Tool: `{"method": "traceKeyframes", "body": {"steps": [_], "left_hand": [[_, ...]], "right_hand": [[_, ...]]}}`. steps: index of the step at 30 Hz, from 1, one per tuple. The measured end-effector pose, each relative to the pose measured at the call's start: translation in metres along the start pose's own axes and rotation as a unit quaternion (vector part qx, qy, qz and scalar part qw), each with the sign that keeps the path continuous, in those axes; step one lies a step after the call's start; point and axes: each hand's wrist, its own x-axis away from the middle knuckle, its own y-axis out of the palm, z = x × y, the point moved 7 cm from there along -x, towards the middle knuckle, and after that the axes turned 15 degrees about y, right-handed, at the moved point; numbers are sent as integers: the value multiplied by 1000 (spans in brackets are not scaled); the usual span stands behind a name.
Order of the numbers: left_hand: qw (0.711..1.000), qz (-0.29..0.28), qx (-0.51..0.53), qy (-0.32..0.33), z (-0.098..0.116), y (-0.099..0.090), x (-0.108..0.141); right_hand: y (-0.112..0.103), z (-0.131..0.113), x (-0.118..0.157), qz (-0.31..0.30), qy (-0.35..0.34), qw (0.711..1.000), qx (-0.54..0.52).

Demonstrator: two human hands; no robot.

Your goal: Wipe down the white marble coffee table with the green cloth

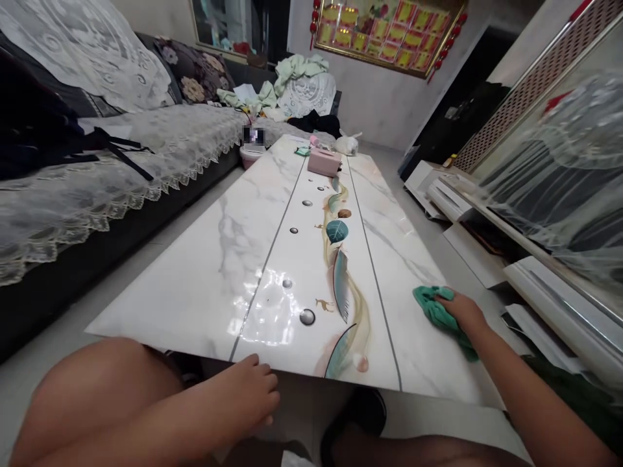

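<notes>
A long table (195, 292) with a glossy, marble-patterned top stretches away from me, its middle strip printed with leaves, feathers and dark round dots. On its right side, near the edge, my right hand (457, 308) is closed on a green cloth (435, 311) bunched against the surface. Part of the cloth trails down behind my wrist. At the near edge, left of the middle, my left hand (253, 392) hangs loosely curled with its back towards me. No object shows in it; the palm is hidden.
A pink tissue box (324, 162) and a white plastic bag (347, 144) stand at the table's far end. A lace-covered sofa (185, 139) runs along the left. On the right is a low cabinet with white drawers (545, 305). My knee (111, 383) is by the near left corner.
</notes>
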Motion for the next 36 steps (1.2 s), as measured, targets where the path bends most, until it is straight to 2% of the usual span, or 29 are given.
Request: {"method": "traceKeyframes", "body": {"steps": [4, 8, 11, 14, 16, 20, 24, 27, 30, 33, 36], "left_hand": [[999, 39, -28, 19, 8, -1, 1], [997, 51, -56, 28, 15, 1, -1], [996, 54, -61, 36, 20, 3, -4], [996, 52, -60, 50, 26, 10, -8], [995, 50, -60, 60, 30, 16, -10], [994, 59, -64, 70, 35, 25, -9], [992, 77, -64, 73, 32, 22, -3], [996, 55, -46, 53, 25, 17, 0], [999, 13, -17, 25, 16, 16, -1], [999, -32, 6, 13, 9, 33, -7], [998, -63, 28, -9, -2, 67, -13]], "right_hand": [[6, 25, 54, -24, 6, 1000, -7], [12, 54, 101, -36, 4, 999, -21], [15, 75, 124, -26, 22, 999, -36], [17, 89, 129, -29, 47, 998, -36], [17, 92, 125, -35, 49, 998, -25], [9, 95, 105, 0, 21, 999, -35], [8, 95, 75, 11, 14, 1000, -13], [6, 79, 48, 16, -3, 999, 28], [0, 52, 18, 31, 0, 998, 61], [-6, 25, -16, 26, 24, 996, 82], [-11, 7, -50, 29, 43, 996, 79]]}}
